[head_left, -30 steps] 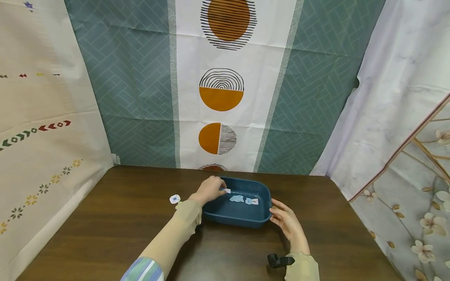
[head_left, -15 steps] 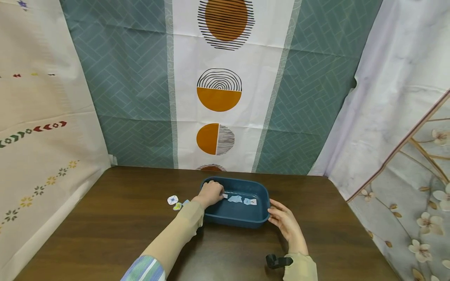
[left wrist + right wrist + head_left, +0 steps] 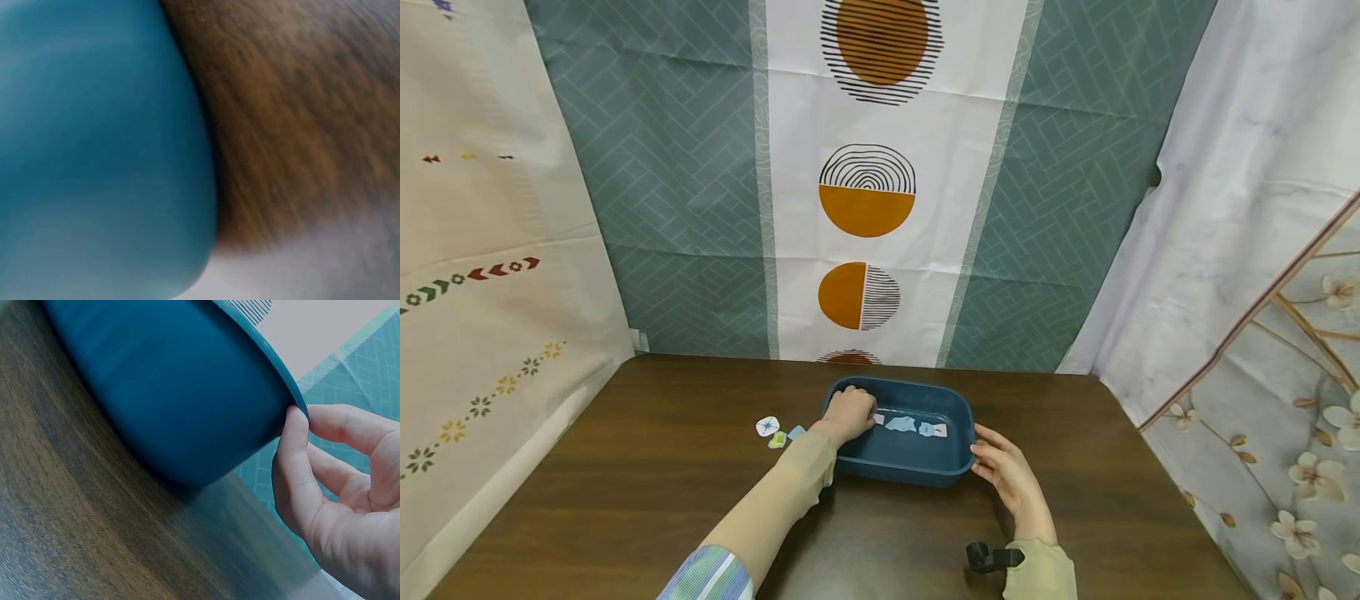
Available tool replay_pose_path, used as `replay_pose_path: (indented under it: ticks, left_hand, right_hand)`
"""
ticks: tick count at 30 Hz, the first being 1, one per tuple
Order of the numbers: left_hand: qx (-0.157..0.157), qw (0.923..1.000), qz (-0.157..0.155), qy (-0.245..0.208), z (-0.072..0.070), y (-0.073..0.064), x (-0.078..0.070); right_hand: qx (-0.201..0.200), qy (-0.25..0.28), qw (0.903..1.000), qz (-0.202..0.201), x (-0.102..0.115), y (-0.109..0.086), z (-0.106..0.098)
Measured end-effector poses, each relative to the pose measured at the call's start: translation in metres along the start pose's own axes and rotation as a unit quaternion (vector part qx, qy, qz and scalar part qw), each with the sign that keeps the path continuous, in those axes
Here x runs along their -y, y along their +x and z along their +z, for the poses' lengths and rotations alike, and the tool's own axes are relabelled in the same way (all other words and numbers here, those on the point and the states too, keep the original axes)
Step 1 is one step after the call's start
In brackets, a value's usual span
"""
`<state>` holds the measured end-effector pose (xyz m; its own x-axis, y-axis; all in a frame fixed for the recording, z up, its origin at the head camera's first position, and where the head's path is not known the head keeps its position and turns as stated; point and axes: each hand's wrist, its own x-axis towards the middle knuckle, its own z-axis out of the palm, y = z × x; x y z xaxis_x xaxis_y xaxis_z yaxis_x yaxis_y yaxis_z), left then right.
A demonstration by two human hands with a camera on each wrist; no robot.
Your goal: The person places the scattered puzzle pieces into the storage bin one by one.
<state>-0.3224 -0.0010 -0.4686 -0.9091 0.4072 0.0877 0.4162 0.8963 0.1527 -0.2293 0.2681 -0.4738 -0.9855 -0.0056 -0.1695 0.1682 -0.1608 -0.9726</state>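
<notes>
A dark blue plastic bin (image 3: 910, 475) stands on the table. My left hand (image 3: 848, 412) reaches into its left end, fingers bent downward. A small white-and-blue cutout (image 3: 879, 419) shows right at the fingertips; I cannot tell whether they pinch or press it. Two more cutouts, a light blue one (image 3: 901, 424) and a blue-and-white one (image 3: 933, 430), lie to its right on the bin floor. My right hand (image 3: 1011, 475) pinches the bin's right rim; the right wrist view shows thumb and forefinger (image 3: 350, 422) on either side of it. The left wrist view has only the bin's outer wall and table.
Left of the bin, a white cutout with a blue star (image 3: 767, 426), a yellow-green one (image 3: 777, 439) and a blue one (image 3: 796, 432) lie on the brown table (image 3: 647, 475). A patterned curtain (image 3: 700, 208) hangs behind the table's far edge.
My left hand has lowered a little into the bin with the white-and-blue cutout, then stayed put. The yellow-green and blue cutouts have come into view beside that wrist. My right hand keeps its place.
</notes>
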Motion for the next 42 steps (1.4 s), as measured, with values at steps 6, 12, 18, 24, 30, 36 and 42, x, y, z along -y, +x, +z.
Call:
replay_pose_path:
  ticks: [6,12,18,24,30,36,42]
  left_hand:
    - [-0.001,1.0,0.003,0.0,0.001,-0.001,0.0]
    - [0.003,1.0,0.003,-0.005,0.0,-0.001,0.001]
    - [-0.01,0.9999,0.003,-0.014,-0.005,0.001,0.001]
    - [-0.036,0.9989,0.013,-0.027,-0.017,-0.002,0.0]
    - [-0.054,0.9975,0.016,-0.043,-0.027,-0.009,0.002]
    - [-0.08,0.995,0.007,-0.059,-0.033,-0.017,0.009]
    - [-0.116,0.99,-0.012,-0.08,-0.044,-0.026,0.019]
  right_hand:
    - [-0.006,0.002,1.0,0.0,-0.001,-0.001,0.001]
    - [-0.005,0.003,1.0,0.0,0.0,0.0,0.001]
    - [0.0,0.003,1.0,0.001,0.0,0.0,0.0]
    - [0.0,-0.001,1.0,0.004,-0.001,0.001,-0.002]
    - [0.0,0.004,1.0,0.004,-0.001,0.002,-0.001]
    - [0.002,0.002,1.0,0.005,-0.002,0.001,-0.001]
    - [0.0,0.003,1.0,0.006,-0.001,0.001,0.0]
